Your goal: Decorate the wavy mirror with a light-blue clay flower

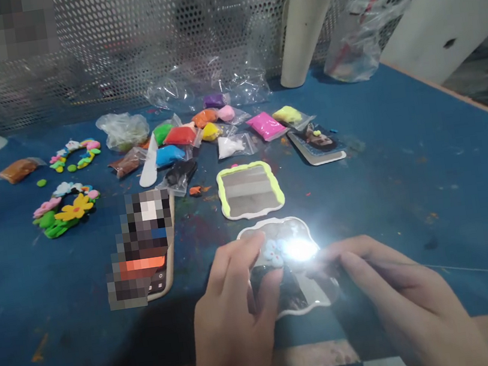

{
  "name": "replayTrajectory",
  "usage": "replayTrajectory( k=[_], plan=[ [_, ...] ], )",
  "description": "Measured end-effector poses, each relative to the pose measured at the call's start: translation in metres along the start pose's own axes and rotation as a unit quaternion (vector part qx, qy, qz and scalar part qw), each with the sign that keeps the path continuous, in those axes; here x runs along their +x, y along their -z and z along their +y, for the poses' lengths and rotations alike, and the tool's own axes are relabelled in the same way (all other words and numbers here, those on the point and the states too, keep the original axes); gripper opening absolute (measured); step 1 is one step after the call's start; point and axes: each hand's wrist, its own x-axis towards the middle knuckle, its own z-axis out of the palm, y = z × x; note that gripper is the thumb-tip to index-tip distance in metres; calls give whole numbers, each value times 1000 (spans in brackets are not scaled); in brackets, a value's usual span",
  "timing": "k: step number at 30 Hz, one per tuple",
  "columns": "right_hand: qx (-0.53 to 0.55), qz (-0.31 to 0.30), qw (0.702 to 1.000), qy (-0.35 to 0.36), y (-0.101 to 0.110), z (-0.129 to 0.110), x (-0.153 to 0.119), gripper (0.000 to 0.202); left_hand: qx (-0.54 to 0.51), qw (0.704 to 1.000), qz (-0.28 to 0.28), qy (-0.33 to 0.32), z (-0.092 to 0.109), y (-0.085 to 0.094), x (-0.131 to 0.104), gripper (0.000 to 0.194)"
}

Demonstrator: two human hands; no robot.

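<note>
A small white-framed mirror (316, 295) with a wavy edge lies near the front of the table. Over it is a light-blue flower (274, 254), apparently of modelling clay, between the thumb and fingertips of my left hand (241, 292). My right hand (389, 283) is closed in a pinch at the mirror's right side; a bright glare hides whatever its fingertips hold. Just behind lies a second mirror (249, 189), its frame lined with yellow-green clay.
Several bags of coloured clay, such as a pink one (267, 126), lie behind. A white plastic knife (149, 165) is among them. Left are a phone (169, 248) and two flowered rings (74, 208). A tumbler (304, 29) stands at the back.
</note>
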Motion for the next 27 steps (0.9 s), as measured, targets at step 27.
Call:
replayTrajectory(
  k=[27],
  plan=[
    [-41, 1, 999, 20, -2, 5, -2, 24, 23, 997, -66, -9, -7, 0, -2, 38]
  ],
)
